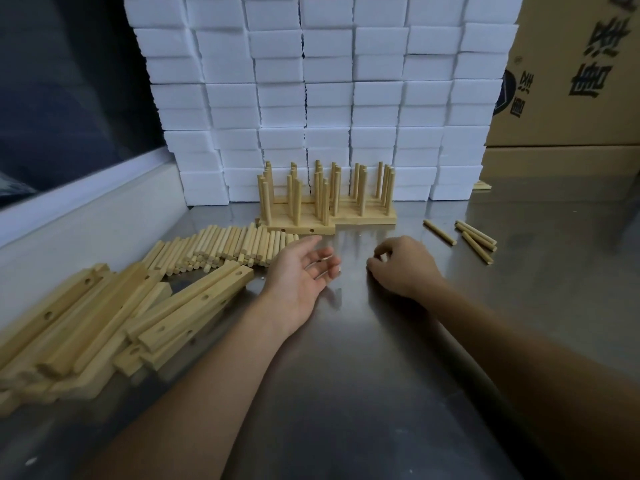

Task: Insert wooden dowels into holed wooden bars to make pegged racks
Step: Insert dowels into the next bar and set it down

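We are resting our left hand (pixel 304 271) palm-up with fingers loose at frame centre, holding nothing; our right hand (pixel 401 265) is curling knuckles-down on the surface (pixel 381 375), grip empty as far as we can see. Dowels (pixel 225 247) and holed bars (pixel 104 320) are lying at left, pegged racks (pixel 325 199) standing at upper centre.

The left hand (pixel 300 273) is lying palm up with fingers relaxed, while beside it the right hand (pixel 403 266) is resting knuckles up, fingers curled under, holding nothing.
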